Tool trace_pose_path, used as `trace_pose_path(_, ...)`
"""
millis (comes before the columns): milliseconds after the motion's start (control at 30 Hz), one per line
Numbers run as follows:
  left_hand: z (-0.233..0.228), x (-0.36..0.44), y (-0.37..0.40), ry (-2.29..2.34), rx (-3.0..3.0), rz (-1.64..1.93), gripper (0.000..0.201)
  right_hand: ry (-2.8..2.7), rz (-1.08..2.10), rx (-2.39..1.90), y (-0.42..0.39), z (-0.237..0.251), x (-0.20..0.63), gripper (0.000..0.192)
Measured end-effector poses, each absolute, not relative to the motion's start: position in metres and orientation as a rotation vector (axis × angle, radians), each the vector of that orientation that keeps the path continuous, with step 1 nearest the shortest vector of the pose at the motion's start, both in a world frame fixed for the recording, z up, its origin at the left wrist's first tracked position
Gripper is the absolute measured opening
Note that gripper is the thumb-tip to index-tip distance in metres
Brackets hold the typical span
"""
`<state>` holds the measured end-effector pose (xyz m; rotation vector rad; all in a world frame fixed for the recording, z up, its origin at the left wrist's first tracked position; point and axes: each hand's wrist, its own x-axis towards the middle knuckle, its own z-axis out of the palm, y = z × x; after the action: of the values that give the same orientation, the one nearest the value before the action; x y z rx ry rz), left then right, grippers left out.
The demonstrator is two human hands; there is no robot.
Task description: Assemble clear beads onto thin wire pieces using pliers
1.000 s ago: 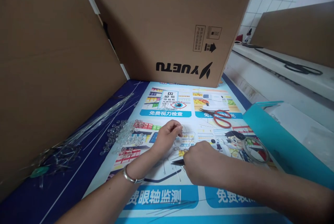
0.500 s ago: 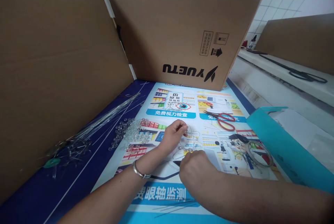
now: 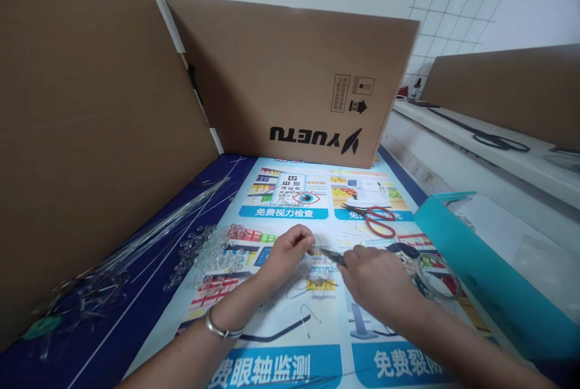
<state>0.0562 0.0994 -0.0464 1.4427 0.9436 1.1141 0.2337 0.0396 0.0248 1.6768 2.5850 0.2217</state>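
Observation:
My left hand pinches a thin wire between thumb and fingertips, over the middle of the printed mat. Clear beads on wire hang or lie just below those fingertips; which, I cannot tell. My right hand is wrapped round a pair of pliers. The pliers' narrow jaws point left and meet the wire close by my left fingertips; their handles are hidden in my palm. Bent pieces of wire lie on the mat below the hands. A heap of clear beads spreads to the left.
Red-handled scissors lie behind my right hand. A wire coil sits beside a teal box at right. Long wires lie along the left. Cardboard panels stand at the back and left.
My right hand has moved up and right from below the beads, and the pliers now show with their jaws at my left fingertips. The left hand keeps its pinch. The camera view has shifted.

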Motion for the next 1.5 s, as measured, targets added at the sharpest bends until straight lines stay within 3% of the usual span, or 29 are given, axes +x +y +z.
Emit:
trace_pose_path(167,-0.042,0.056,0.096,0.853,1.408,1.049,0.012,2.464,0.303,1.780,0.061,0.026,0.246,0.030)
trace_pose_path(500,-0.042,0.059,0.095,0.843,1.350,1.007,0.011,2.559,0.417,1.689,0.057,0.007,0.237,0.020)
trace_pose_path(900,-0.038,0.052,0.099,0.725,1.478,0.898,0.014,2.512,-0.133,1.764,0.071,0.029,0.258,0.037)
trace_pose_path(1333,-0.042,0.052,0.099,0.775,1.367,0.903,0.013,2.561,-0.241,1.845,0.077,0.025,0.263,0.034)
trace_pose_path(1500,-0.045,0.055,0.099,0.847,1.326,0.970,0.014,2.608,-0.146,1.934,0.069,0.030,0.264,0.030)
